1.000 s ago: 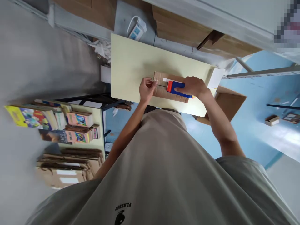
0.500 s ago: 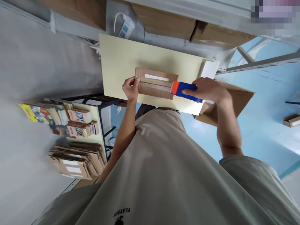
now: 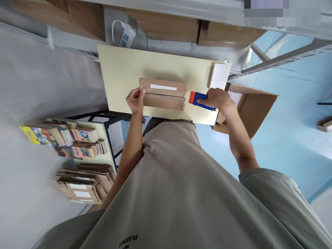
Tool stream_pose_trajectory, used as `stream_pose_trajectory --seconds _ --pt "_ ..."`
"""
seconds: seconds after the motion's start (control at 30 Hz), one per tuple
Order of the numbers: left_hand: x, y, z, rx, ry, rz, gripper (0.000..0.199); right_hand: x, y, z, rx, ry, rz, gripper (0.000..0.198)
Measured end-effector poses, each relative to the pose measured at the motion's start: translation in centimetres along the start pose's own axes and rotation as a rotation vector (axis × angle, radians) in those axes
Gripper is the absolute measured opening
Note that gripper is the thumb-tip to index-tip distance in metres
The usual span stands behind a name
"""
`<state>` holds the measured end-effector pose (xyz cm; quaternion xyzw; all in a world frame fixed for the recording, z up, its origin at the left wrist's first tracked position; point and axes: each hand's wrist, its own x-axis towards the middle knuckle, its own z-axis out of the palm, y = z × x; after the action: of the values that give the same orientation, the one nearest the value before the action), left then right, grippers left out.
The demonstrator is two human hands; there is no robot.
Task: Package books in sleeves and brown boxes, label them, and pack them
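A small brown cardboard box (image 3: 164, 101) lies on the pale yellow tabletop (image 3: 119, 76), with a white label on its far side and shiny tape along its middle seam. My left hand (image 3: 136, 100) grips the box's left end, thumb on top and fingers curled at the side. In my right hand (image 3: 219, 99) is a blue tape dispenser (image 3: 202, 100) with an orange front, its fingers wrapped round the body. The dispenser's orange end points at the box's right end, with a small gap between them. Whether tape still runs across that gap I cannot tell.
A white box (image 3: 218, 75) sits at the table's right end, and an open carton (image 3: 255, 110) stands beyond it. Behind the table are large cartons (image 3: 168, 26) and a power strip (image 3: 127, 36). At left, a shelf holds books (image 3: 84, 135) and flattened cardboard (image 3: 83, 183).
The tape dispenser has come away from the box's right end, where it overlapped the box before. My left hand keeps its hold on the left end. The whole view has shifted slightly.
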<state>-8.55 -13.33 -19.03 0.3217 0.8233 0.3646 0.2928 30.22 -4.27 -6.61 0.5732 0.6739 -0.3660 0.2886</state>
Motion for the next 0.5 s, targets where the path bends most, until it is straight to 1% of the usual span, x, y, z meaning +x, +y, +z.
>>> stream_pose_trajectory --seconds 0.1,0.2,0.37,0.5 --pt "0.0 -0.2 0.0 0.010 -0.005 0.016 0.035 1.0 -1.0 1.5 -0.006 0.065 -0.004 0.068" --pt "-0.1 -0.2 0.1 -0.020 0.004 -0.007 0.036 0.9 -2.4 2.5 -0.021 0.118 0.010 0.059" --pt "-0.3 0.0 0.1 -0.046 0.018 -0.022 0.031 -0.7 -4.2 2.8 -0.061 0.159 0.018 0.045" --pt "0.0 -0.1 0.3 -0.042 0.020 0.006 0.029 -0.9 -5.0 3.4 -0.092 0.183 0.035 0.044"
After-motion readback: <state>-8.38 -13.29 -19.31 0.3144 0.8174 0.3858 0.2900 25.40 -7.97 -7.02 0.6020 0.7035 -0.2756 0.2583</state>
